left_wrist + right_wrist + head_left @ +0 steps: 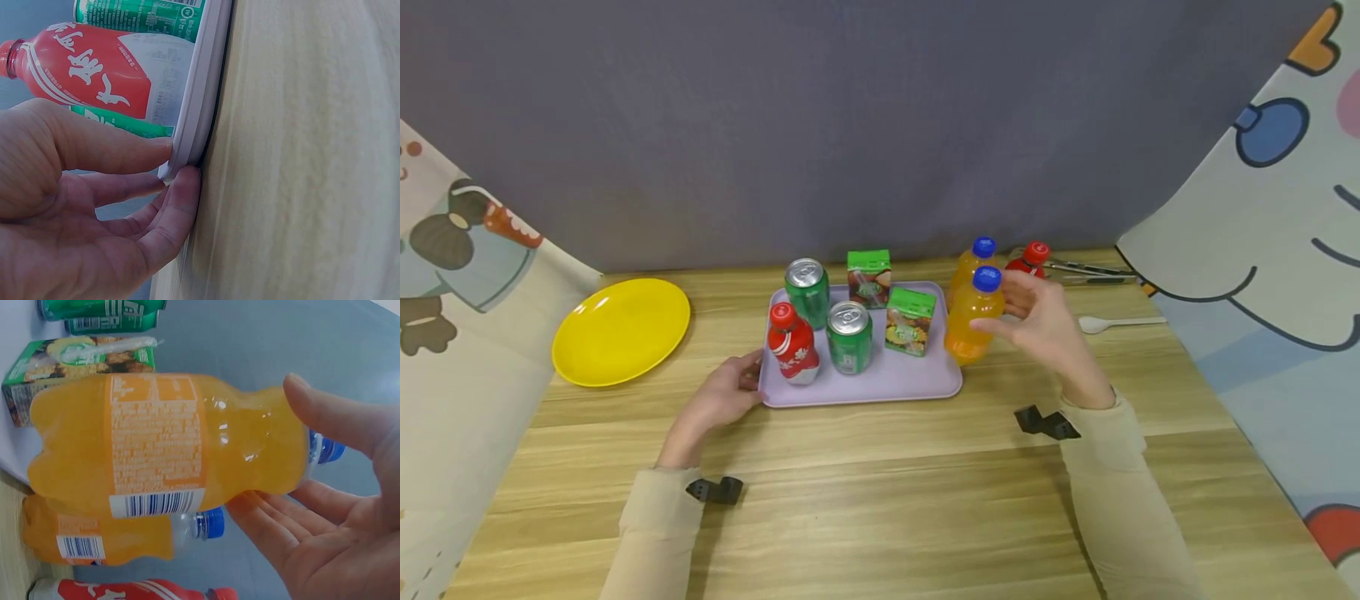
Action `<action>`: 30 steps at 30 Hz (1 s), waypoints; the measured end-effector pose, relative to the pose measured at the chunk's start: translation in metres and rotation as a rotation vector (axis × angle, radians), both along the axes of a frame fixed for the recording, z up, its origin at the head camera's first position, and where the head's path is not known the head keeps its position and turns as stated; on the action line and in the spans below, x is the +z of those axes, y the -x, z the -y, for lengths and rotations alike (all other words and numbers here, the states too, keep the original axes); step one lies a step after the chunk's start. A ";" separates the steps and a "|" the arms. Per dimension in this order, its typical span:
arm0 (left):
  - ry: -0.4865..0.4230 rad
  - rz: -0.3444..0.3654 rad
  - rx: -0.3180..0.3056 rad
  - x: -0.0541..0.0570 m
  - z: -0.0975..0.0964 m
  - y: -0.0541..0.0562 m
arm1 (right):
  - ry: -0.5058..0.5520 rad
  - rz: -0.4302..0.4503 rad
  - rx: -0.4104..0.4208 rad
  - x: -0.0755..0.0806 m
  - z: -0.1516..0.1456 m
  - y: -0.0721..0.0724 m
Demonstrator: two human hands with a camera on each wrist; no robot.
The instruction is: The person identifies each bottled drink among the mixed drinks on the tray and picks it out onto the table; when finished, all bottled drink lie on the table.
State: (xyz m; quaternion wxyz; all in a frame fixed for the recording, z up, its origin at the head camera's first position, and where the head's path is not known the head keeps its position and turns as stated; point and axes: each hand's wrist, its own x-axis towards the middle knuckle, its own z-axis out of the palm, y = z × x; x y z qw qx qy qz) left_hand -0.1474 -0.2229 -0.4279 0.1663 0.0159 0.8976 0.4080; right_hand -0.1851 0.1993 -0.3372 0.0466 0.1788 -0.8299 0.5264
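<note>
My right hand (1047, 327) grips an orange drink bottle (968, 323) with a blue cap, thumb on one side and fingers on the other. This bottle overlaps the right rim of the lilac tray (898, 384) in the head view. At the tray's left front corner, my left hand (724, 395) pinches the rim (199, 94) between thumb and fingers. On the tray stand a red-capped bottle (793, 346), two green cans (850, 340) and two green-topped juice boxes (910, 322). Behind the gripped bottle is a second orange drink bottle (112, 539), beside the tray.
A yellow plate (622, 332) lies at the left. Behind my right hand stands another red-capped bottle (1030, 259), partly hidden, with metal utensils (1093, 272) near it. A white spoon (1116, 322) lies at the right. A grey cloth wall (850, 142) closes off the back.
</note>
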 end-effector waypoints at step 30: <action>0.011 0.007 0.003 0.002 -0.001 -0.002 | -0.174 0.112 -0.165 -0.016 -0.006 0.014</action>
